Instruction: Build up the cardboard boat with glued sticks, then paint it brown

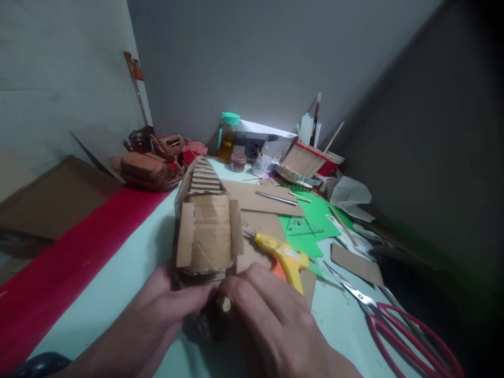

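A model boat made of cardboard (210,231) stands on the table in front of me, its pointed end away from me and a box-shaped cabin on top. My left hand (161,302) is wrapped round its near left side, thumb across the near end. At that same near end my right hand (271,315) is closed on a thin wooden stick (226,304), whose pale cut end points toward me. Most of the stick and the near end of the boat are hidden by my fingers and shadow. A yellow glue gun (283,254) lies just right of the boat.
Red-handled scissors (394,320) lie at the right. Behind are flat cardboard (260,197), a metal-coloured pen-like tool (276,198) and green paper (315,210). A bottle with a teal lid (229,136), a small jar (238,162) and a brown model (145,165) stand at the back.
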Demonstrator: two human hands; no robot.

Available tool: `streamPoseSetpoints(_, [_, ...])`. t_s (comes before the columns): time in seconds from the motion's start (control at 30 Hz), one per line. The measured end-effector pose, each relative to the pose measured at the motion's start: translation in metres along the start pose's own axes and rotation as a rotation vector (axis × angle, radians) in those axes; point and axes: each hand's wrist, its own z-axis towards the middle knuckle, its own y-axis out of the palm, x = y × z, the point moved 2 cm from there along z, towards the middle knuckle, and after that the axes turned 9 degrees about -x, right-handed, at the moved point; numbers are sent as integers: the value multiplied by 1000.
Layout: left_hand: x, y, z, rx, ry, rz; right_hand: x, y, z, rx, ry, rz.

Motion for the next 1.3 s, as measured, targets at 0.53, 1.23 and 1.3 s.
streamPoseSetpoints(0.53, [3, -7, -1, 67, -64, -31, 8, 10, -2, 75, 1, -1])
streamPoseSetpoints(1.23, [3, -8, 0, 15, -51, -31, 8, 13, -1, 126, 22, -10])
streamPoseSetpoints(1.3, [3, -8, -1, -3, -61, -45, 8, 9, 1, 113, 24, -3])
